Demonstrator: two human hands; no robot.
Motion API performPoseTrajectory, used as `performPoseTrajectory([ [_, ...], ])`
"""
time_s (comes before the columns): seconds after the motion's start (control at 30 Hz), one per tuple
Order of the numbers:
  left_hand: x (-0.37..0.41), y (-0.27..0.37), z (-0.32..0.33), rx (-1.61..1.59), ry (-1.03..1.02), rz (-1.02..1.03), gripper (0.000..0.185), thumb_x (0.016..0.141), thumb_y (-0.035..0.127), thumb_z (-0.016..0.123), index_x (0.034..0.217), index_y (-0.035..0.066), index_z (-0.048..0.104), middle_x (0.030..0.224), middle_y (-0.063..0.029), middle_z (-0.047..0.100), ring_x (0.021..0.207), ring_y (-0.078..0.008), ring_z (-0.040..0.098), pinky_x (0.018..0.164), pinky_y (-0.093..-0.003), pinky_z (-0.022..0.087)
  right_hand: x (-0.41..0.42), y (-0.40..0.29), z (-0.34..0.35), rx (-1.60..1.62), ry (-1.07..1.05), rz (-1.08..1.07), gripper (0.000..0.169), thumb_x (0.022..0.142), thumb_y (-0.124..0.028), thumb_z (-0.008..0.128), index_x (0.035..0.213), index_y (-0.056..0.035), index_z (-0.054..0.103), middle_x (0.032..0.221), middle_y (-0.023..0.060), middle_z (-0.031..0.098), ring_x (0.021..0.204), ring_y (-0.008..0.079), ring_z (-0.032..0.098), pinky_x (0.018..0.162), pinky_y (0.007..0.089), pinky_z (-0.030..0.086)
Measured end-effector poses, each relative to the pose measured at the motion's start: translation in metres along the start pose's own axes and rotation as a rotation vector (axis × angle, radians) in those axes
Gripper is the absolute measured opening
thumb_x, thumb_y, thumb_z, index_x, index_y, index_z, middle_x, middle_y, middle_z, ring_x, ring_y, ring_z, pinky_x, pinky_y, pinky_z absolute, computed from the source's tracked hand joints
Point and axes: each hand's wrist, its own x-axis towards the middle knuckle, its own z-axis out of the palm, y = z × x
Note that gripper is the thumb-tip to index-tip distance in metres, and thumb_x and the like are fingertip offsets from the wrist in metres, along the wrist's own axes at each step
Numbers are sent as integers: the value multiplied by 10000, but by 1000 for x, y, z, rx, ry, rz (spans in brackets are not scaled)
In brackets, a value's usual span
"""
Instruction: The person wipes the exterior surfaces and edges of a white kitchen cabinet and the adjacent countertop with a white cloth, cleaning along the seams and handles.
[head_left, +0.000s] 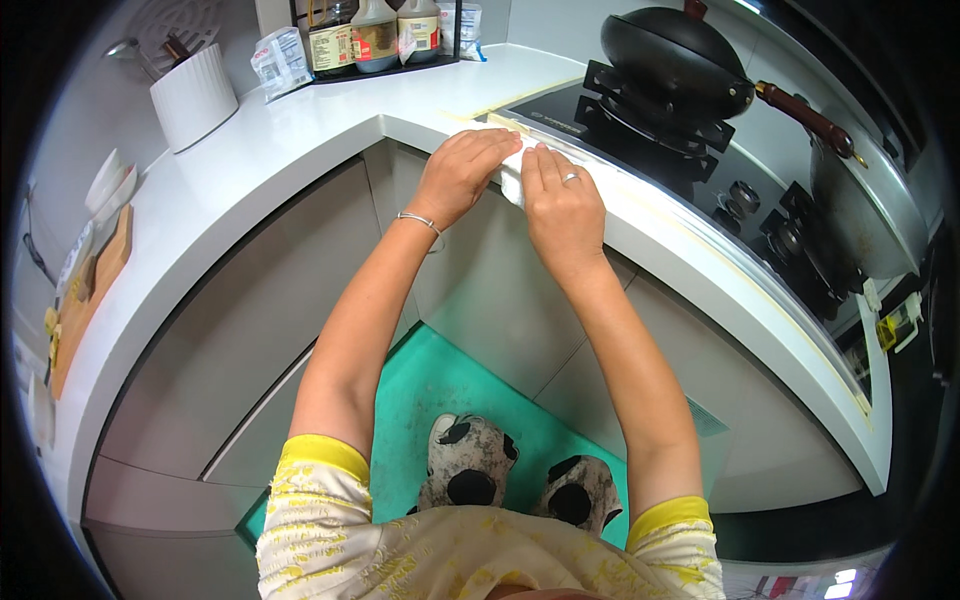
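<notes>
A crumpled white cloth or paper wipe (512, 182) lies over the front edge of the white countertop (315, 124), just before the gas hob (544, 118). My left hand (461, 176) grips its left side, fingers bent over the counter edge. On its right side my right hand (564, 210) presses with fingers close together. The fingertips of both hands nearly meet. Part of the wipe hangs down between them, and the rest is hidden under my fingers. A yellowish strip (517, 127) runs along the hob's border.
A lidded black wok (667, 64) stands on the rear burner, its handle reaching right. Beyond it leans a large metal pan (870, 202). Sauce bottles (373, 37) fill a rack at the back. Left are a white ribbed holder (195, 97) and a wooden cutting board (94, 300).
</notes>
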Motion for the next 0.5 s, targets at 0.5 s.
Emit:
performPoseTrajectory([
  [0.5, -16, -46, -25, 86, -31, -92, 352, 824, -34, 574, 1138, 116, 632, 1161, -44, 672, 1103, -250, 618, 933, -376, 497, 28, -32, 51, -7, -22, -65, 348, 768, -88, 596, 1083, 55, 633, 1069, 190, 682, 981, 246, 656, 830, 315, 494],
])
